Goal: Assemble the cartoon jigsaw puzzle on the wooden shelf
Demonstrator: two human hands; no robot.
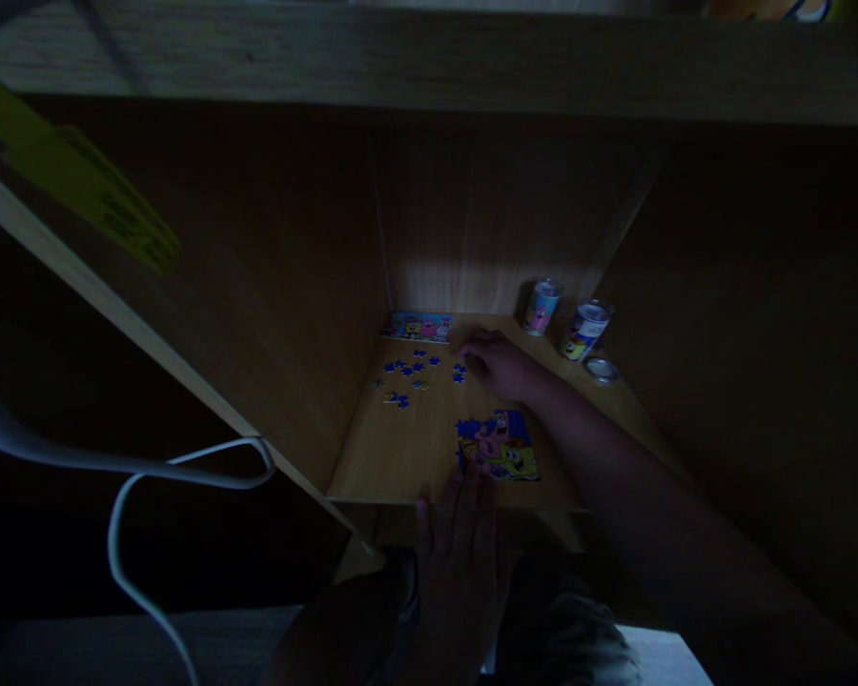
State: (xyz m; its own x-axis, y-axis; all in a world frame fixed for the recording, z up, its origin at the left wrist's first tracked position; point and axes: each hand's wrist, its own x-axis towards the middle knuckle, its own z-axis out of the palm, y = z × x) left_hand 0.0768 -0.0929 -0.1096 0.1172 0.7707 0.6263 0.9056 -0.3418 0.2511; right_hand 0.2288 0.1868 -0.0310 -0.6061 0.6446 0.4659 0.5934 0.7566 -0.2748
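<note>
A partly assembled jigsaw puzzle with cartoon figures lies near the shelf's front edge. My left hand is stretched out flat, its fingertips at the puzzle's lower left edge. Farther back, my right hand is closed with the fingers curled down, right beside a few loose blue puzzle pieces. What its fingertips hold, if anything, is hidden in the dim light. More loose puzzle pieces lie scattered to the left, mostly blue, some with yellow.
A cartoon picture strip lies at the back left of the wooden shelf. Two printed cans stand at the back right, with a round lid beside them. A white cable loops at left; a board crosses above.
</note>
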